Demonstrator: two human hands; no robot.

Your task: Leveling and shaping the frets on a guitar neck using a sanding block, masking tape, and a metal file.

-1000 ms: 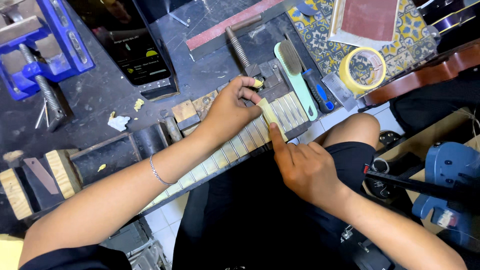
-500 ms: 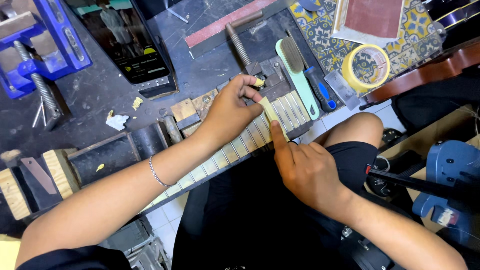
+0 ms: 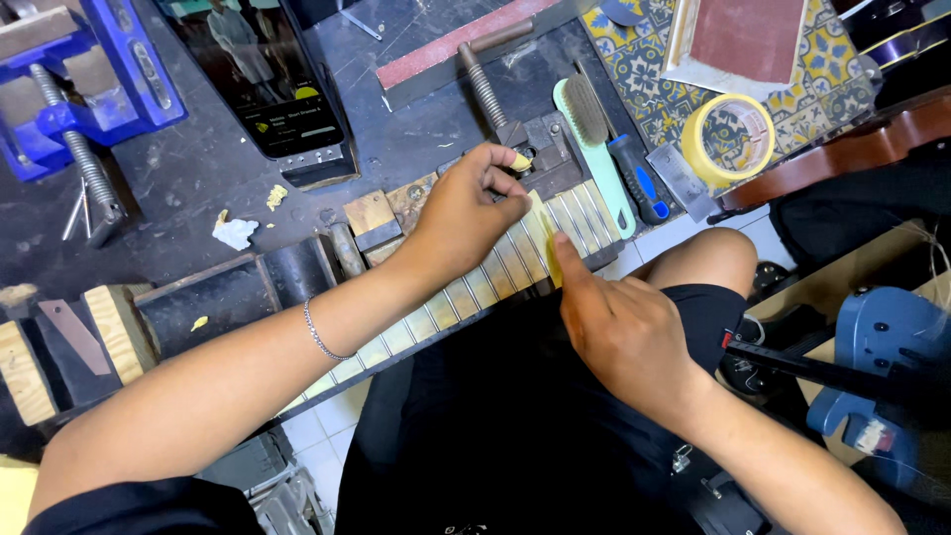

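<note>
Little had shifted: the left hand still pinched yellow tape across the fretboard at the bench's near edge, right hand fingers pressing it flat.

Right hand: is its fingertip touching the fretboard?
Touching. The head view shows the right hand pressing its forefinger tip onto the fretboard, with no gap visible.

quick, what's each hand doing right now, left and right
Left hand: closed, pinching a small yellowish piece above the fretboard.
Right hand: holds nothing, index fingertip pressing the fretboard.
</note>
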